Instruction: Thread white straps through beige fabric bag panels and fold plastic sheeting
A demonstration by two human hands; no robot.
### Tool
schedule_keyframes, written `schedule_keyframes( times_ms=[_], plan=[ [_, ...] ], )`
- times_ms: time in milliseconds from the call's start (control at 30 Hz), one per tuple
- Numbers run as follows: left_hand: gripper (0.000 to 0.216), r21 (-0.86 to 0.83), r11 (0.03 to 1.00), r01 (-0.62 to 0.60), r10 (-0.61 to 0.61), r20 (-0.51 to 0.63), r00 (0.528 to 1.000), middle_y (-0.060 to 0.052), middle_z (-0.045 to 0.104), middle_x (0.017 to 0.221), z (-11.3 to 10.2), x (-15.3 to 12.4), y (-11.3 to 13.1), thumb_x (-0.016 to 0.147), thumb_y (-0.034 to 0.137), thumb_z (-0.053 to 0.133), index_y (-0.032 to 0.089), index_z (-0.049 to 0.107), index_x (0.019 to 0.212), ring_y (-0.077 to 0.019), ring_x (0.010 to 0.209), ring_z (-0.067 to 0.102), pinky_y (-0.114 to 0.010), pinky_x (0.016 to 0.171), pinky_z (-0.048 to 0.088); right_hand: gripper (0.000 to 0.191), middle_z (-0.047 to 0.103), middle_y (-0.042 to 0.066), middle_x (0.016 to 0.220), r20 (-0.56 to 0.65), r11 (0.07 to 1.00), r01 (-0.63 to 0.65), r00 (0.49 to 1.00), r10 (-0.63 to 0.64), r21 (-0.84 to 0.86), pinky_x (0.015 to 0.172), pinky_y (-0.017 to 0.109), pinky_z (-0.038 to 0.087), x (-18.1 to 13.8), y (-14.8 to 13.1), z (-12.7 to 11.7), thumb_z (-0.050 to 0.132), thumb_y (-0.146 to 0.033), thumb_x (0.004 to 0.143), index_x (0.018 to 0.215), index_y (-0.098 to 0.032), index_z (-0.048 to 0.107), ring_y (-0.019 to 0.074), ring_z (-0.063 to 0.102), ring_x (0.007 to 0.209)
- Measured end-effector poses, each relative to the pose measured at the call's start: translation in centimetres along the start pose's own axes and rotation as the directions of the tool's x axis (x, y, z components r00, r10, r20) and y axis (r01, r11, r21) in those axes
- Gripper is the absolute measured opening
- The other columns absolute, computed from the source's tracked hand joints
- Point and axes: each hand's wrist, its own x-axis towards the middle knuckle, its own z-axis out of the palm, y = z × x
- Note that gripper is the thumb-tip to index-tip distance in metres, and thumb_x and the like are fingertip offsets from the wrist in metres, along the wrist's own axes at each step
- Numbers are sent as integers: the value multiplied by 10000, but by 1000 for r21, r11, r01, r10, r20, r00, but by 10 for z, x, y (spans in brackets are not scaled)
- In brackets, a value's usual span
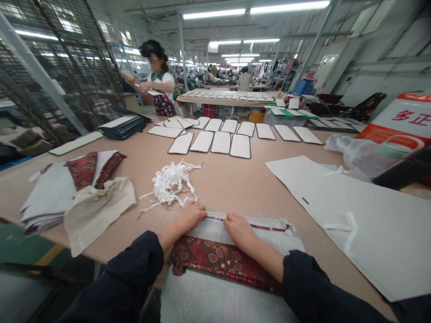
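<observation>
A fabric panel (266, 244) with a pale backing, a thin dark red strip along its far edge and a wide red floral band (215, 259) across it lies at the near edge of the table. My left hand (192, 218) is at the panel's far left corner, its fingers curled closed on the edge. Beside it, my right hand (240, 229) grips the same edge near the middle, fingers bent together. The fingertips are partly hidden. Just beyond my left hand sits a tangled heap of white tape strips (171, 183).
On the left lie stacked pale and floral fabric pieces (54, 193) and a cream cloth (101, 211). A large white board (363, 224) covers the right side. Several white dark-edged pads (220, 142) spread across the back. A co-worker (161, 85) stands behind the table.
</observation>
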Motion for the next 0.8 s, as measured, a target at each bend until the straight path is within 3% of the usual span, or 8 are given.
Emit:
schedule_keyframes(
  times_ms=[267, 400, 633, 700, 800],
  plan=[
    [186, 187, 972, -141, 152, -49, 987, -11, 564, 749, -5, -16, 15, 857, 133, 407, 172, 588, 835, -156, 763, 489, -420, 1031, 168, 195, 571, 100, 945, -13, 997, 71, 997, -71, -17, 729, 321, 406, 19, -30, 5, 400, -142, 868, 964, -136, 569, 222, 488, 913],
    [190, 189, 975, -117, 131, -64, 989, -22, 562, 783, -6, -23, 18, 855, 116, 392, 170, 571, 890, -161, 781, 497, -435, 1038, 176, 197, 578, 112, 923, 8, 999, 38, 999, -38, -38, 695, 309, 412, -16, -2, 2, 420, -86, 830, 938, -125, 581, 229, 505, 880],
    [202, 188, 978, -91, 112, -102, 988, -34, 561, 783, -5, -29, 16, 862, 114, 380, 155, 577, 880, -172, 804, 495, -442, 1028, 176, 332, 600, 120, 921, 78, 970, -210, 972, 220, -122, 699, 285, 407, -99, 77, -5, 342, 22, 774, 897, -142, 604, 209, 551, 856],
    [184, 165, 985, -44, 64, -116, 991, -41, 568, 794, -4, -30, 17, 858, 127, 403, 159, 584, 853, -181, 834, 491, -442, 1008, 198, 363, 612, 146, 901, 120, 966, -222, 964, 238, -131, 698, 300, 409, -101, 79, -11, 324, 47, 754, 869, -124, 623, 218, 571, 832],
    [162, 126, 990, 56, -43, -102, 994, -60, 579, 827, -1, -32, 20, 846, 136, 432, 160, 591, 832, -198, 850, 488, -413, 911, 301, 354, 628, 178, 839, 167, 970, -211, 959, 229, -123, 667, 321, 413, -76, 58, -20, 342, 52, 725, 800, -102, 652, 244, 590, 772]
  ],
)
